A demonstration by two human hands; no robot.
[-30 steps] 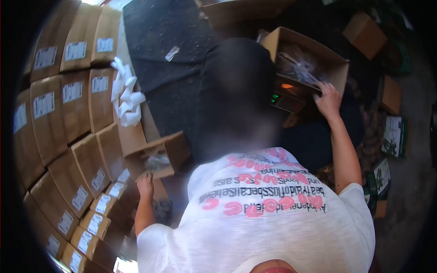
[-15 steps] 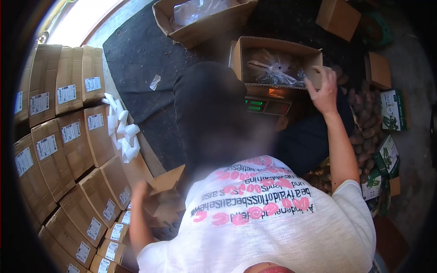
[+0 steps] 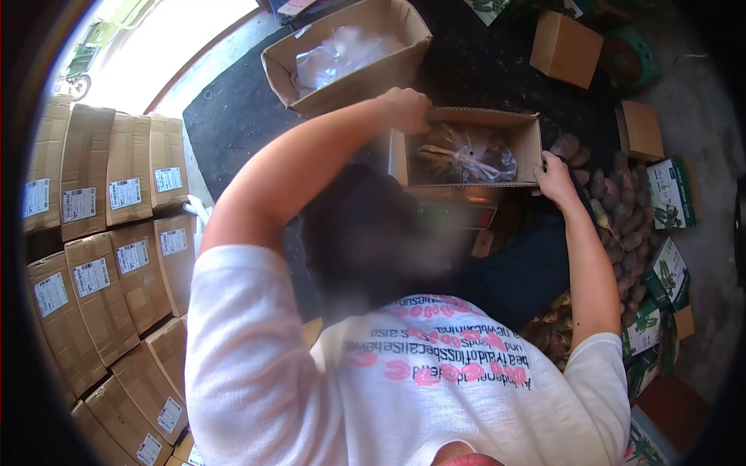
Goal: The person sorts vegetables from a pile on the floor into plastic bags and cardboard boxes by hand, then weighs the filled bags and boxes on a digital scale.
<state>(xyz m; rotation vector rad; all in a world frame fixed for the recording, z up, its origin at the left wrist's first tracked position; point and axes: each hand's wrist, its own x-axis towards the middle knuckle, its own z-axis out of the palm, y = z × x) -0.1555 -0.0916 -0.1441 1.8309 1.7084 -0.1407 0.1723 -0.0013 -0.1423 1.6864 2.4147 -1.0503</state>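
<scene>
An open cardboard box (image 3: 474, 118) sits in front of me, holding a clear plastic bag (image 3: 470, 151) with long, pale brown pieces inside. My left hand (image 3: 408, 111) is closed at the box's far left corner, its fingertips partly hidden. At the right end, my right hand (image 3: 554, 179) grips the wall near the front corner. Below the box is a scale (image 3: 458, 217) with a green lit display, partly blurred.
Labelled cartons (image 3: 128, 260) are stacked high on the left. A larger open box (image 3: 284, 71) with clear plastic stands beyond. Dark tubers (image 3: 622, 202) are piled on the right beside printed green-and-white boxes (image 3: 670, 193). A small brown carton (image 3: 566, 48) lies farther back.
My left hand has come up from the cartons at lower left to the box's far left corner. My right hand has shifted lower on the right end. The view has tilted slightly.
</scene>
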